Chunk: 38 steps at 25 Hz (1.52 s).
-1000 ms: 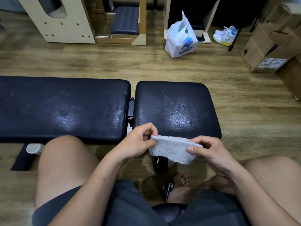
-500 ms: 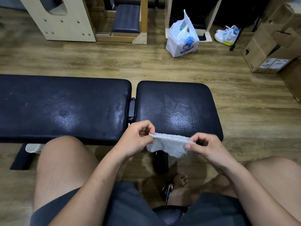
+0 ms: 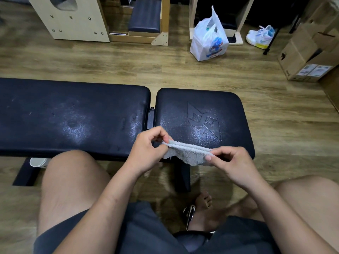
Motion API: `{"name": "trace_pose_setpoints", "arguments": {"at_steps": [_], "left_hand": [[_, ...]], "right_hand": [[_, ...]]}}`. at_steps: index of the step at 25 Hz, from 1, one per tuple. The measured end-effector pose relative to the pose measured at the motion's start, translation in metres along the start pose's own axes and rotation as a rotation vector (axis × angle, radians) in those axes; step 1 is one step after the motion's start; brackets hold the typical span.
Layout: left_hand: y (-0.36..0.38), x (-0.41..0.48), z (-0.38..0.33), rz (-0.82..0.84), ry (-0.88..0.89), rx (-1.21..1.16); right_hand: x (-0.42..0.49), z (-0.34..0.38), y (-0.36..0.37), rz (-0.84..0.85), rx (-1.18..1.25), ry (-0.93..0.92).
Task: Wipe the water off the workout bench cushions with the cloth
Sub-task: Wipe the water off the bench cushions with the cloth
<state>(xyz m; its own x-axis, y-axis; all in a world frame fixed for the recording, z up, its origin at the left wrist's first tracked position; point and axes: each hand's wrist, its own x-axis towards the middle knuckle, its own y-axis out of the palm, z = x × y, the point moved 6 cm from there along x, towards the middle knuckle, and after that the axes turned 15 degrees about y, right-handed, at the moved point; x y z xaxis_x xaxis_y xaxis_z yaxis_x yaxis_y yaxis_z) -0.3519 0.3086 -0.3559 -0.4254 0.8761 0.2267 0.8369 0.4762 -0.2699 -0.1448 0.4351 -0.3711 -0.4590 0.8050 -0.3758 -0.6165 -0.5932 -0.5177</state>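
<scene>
Both hands are pinching the little white cloth (image 3: 187, 153) by its ends, left hand (image 3: 146, 151) and right hand (image 3: 233, 162), holding it doubled over just above the near edge of the short seat cushion (image 3: 201, 114), center-right of frame. Risk as I see it: a folded rag that small probably soaks through fast and just smears the droplets on the long cushion (image 3: 73, 116) at left, or pushes water into the gap between the pads.

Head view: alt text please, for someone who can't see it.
The left hand and right hand pinch a small white cloth between them, over the near edge of the short cushion. It and the long cushion show glistening speckled patches.
</scene>
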Motion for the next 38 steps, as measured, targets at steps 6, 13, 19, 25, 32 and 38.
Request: {"name": "trace_pose_setpoints", "arguments": {"at_steps": [6,13,19,25,32,38], "left_hand": [[0.005,0.005,-0.002,-0.052,-0.078,-0.189],[-0.001,0.016,0.025,-0.046,-0.077,0.082],[0.003,0.004,0.034,0.187,0.008,0.640],[-0.021,0.005,0.049,0.160,-0.085,0.791],[-0.045,-0.003,0.070,0.439,-0.322,1.085],[-0.052,0.003,0.064,0.439,-0.338,1.003]], "right_hand": [[0.004,0.021,0.002,0.046,0.445,0.122],[0.044,0.013,-0.008,-0.204,-0.182,0.206],[0.022,0.026,0.060,-0.295,-0.751,-0.125],[0.023,0.060,0.157,-0.037,-0.935,-0.354],[0.047,-0.025,0.017,-0.330,-0.779,-0.228],[0.050,-0.049,-0.034,-0.497,-0.626,0.095]]}}
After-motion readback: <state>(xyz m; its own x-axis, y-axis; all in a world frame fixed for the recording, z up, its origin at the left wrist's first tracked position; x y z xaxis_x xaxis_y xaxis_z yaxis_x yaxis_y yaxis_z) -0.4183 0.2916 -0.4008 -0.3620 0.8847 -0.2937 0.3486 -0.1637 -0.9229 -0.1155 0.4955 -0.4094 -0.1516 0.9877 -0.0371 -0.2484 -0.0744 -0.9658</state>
